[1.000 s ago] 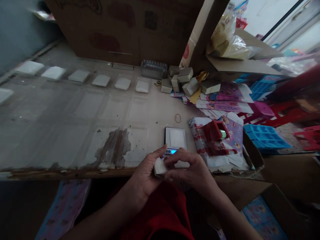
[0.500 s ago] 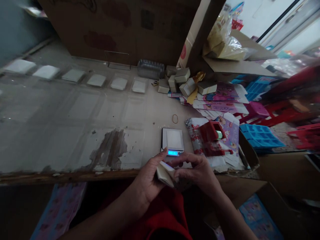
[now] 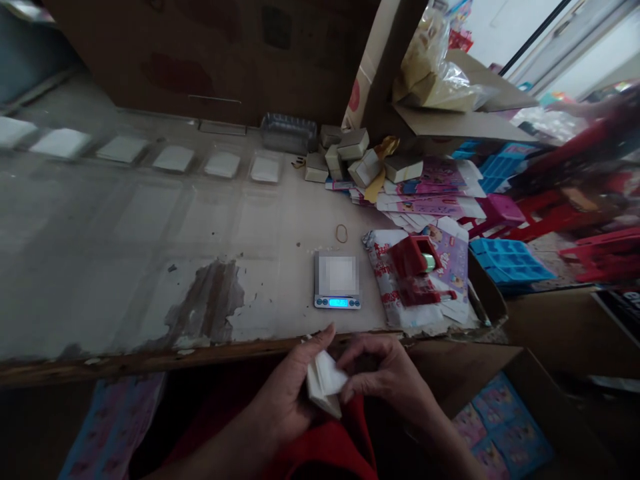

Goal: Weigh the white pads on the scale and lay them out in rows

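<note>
In front of the table edge, my left hand (image 3: 295,383) is wrapped round a stack of small white paper sheets (image 3: 323,393). Some upper sheets are lifted away from the rest. My right hand (image 3: 377,373) pinches those raised sheets at their right edge between thumb and fingers. Just beyond my hands a small digital scale (image 3: 337,302) lies on the table with its blue display lit. A pale square pile, blurred in this view, rests on the scale's plate.
Clear plastic trays holding white stacks (image 3: 265,168) line the back of the table (image 3: 260,267). Banded card blocks (image 3: 354,143) sit beside printed boxes (image 3: 430,193). At right are a red tape dispenser (image 3: 413,267), a rubber band (image 3: 341,233) and a blue tray (image 3: 510,260).
Both hands have drawn back from the scale toward my body with the stack. The scale's display now shows in full. The whole view has shifted slightly.
</note>
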Demonstrator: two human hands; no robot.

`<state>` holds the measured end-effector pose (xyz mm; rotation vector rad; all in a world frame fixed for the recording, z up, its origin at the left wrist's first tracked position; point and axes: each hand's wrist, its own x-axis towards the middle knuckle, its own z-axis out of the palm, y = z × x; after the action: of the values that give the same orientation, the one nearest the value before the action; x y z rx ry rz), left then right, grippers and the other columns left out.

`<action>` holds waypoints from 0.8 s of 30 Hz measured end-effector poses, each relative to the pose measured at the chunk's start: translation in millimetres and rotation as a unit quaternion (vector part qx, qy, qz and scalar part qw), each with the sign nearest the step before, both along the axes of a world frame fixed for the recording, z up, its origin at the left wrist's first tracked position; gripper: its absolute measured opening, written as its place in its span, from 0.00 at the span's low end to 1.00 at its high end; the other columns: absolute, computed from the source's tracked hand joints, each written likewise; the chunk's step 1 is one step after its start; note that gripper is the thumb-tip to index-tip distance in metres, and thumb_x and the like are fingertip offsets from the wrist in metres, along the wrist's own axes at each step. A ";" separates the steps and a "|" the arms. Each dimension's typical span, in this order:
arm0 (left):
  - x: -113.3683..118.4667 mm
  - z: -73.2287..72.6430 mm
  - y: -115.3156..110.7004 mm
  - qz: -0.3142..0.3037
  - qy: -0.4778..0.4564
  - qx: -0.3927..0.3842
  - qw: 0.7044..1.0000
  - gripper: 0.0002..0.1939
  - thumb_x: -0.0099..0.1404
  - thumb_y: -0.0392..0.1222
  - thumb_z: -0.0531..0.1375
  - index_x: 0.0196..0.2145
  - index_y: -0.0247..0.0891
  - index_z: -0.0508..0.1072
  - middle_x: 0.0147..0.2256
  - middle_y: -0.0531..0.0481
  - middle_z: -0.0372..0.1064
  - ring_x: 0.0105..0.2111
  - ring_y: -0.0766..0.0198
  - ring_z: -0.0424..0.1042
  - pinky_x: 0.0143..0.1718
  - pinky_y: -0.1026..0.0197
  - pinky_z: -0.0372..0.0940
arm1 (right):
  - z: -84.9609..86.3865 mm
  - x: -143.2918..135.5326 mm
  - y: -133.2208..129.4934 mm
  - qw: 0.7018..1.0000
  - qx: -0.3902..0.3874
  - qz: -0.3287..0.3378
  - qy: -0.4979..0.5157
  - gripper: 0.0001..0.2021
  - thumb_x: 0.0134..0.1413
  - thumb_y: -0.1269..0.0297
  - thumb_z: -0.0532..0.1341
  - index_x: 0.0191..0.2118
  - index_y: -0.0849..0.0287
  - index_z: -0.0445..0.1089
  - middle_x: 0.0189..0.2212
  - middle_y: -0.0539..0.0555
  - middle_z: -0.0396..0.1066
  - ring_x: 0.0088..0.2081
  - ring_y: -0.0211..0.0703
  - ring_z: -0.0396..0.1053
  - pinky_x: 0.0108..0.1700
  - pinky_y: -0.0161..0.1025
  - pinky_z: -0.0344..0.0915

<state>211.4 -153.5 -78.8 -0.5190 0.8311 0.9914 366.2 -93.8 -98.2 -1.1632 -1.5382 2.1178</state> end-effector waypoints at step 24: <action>-1.7 -11.8 2.5 0.022 -0.062 0.015 0.998 0.10 0.63 0.44 0.63 0.33 0.33 0.69 0.28 0.46 0.70 0.26 0.60 0.73 0.30 0.58 0.69 | 15.1 -7.0 7.7 0.994 0.090 0.057 -0.015 0.19 0.36 0.57 0.76 0.37 0.57 0.78 0.33 0.50 0.74 0.35 0.40 0.69 0.39 0.37 0.65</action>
<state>209.7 -151.0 -90.6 -0.5698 0.6961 0.9999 359.2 -86.0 -83.1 -1.0721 -1.8072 1.9879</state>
